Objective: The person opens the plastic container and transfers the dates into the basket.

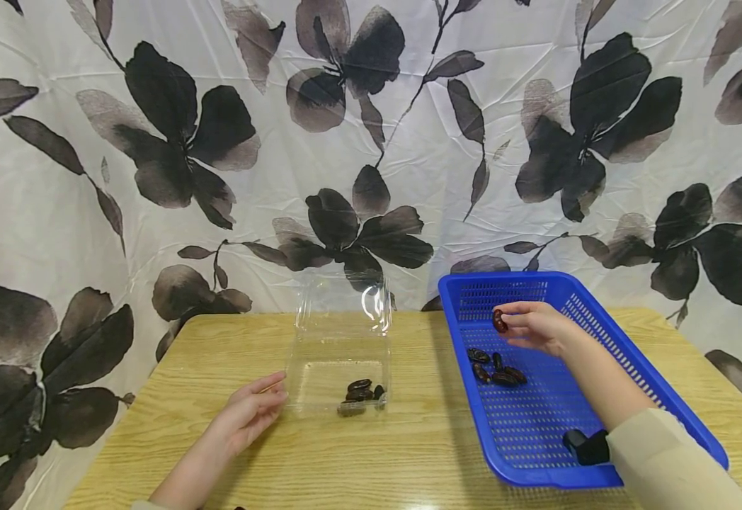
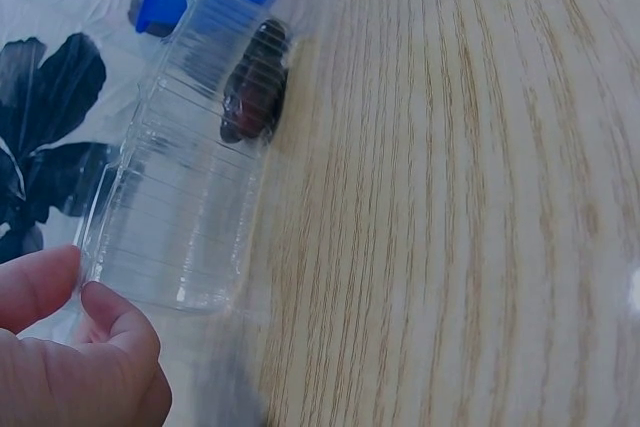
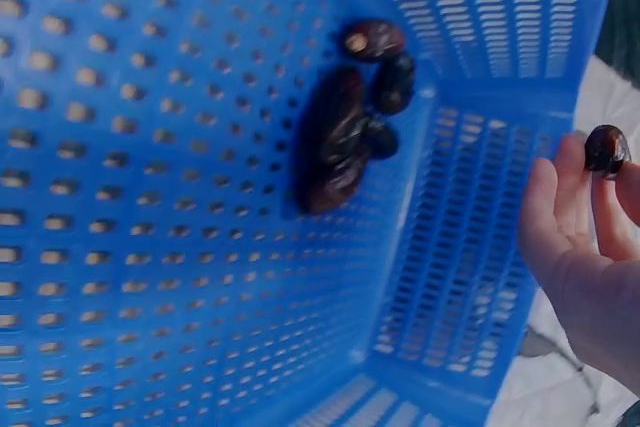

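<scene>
My right hand (image 1: 539, 327) pinches a dark brown date (image 1: 498, 321) between thumb and fingertips above the blue basket (image 1: 487, 432). Several more dates (image 3: 340, 137) lie together on the basket floor, toward its left side. On the table, a clear plastic clamshell box (image 1: 323, 375) stands with its lid (image 1: 339, 304) raised at the back. Several dates (image 1: 360, 394) are grouped in its front right corner. At the box's left edge is my left hand (image 1: 246, 414); in the left wrist view, its thumb and finger pinch the rim.
A black object (image 1: 590, 448) shows in the front part of the basket, beside my right sleeve. The wooden table (image 1: 409, 453) ends at a floral cloth (image 1: 345, 142) hanging behind it. A small dark thing (image 1: 239, 508) is cut off at the bottom edge.
</scene>
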A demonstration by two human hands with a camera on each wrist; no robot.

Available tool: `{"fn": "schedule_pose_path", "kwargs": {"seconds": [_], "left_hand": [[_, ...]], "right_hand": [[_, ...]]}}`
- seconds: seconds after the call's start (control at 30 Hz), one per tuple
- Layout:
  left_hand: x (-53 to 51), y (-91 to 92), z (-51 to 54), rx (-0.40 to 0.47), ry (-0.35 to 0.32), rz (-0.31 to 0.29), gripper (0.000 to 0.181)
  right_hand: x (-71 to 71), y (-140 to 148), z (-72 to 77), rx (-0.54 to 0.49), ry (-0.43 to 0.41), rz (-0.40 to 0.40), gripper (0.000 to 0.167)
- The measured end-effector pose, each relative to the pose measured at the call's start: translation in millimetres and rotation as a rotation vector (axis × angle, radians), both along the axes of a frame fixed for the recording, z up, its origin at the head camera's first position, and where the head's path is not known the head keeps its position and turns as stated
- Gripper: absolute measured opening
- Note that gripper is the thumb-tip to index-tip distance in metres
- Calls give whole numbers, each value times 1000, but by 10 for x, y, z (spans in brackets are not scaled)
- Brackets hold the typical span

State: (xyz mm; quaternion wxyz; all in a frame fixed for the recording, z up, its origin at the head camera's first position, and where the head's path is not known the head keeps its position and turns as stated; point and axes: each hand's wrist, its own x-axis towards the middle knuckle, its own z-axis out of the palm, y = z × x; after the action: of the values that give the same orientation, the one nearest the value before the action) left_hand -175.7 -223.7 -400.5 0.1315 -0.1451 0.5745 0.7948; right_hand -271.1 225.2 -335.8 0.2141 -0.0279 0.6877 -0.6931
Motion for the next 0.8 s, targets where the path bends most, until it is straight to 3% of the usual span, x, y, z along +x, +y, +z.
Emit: {"fn": "schedule_pose_path", "kwargs": {"seconds": [0.17,0.3,0.47,0.8], "left_hand": [[10,0,8,-2,-4,4,62],[13,-1,10,-8,0,10,62],[9,-2,0,-3,3,2,64],[0,-8,-8,-3,13,-11,65]], "right_hand": [[-3,73,-121,110,-20,-46,20],[10,131,-196,253,-12,-70,35],[18,177,-272,399,-1,-43,38],[46,192,-289,471,-22,-23,35]]}}
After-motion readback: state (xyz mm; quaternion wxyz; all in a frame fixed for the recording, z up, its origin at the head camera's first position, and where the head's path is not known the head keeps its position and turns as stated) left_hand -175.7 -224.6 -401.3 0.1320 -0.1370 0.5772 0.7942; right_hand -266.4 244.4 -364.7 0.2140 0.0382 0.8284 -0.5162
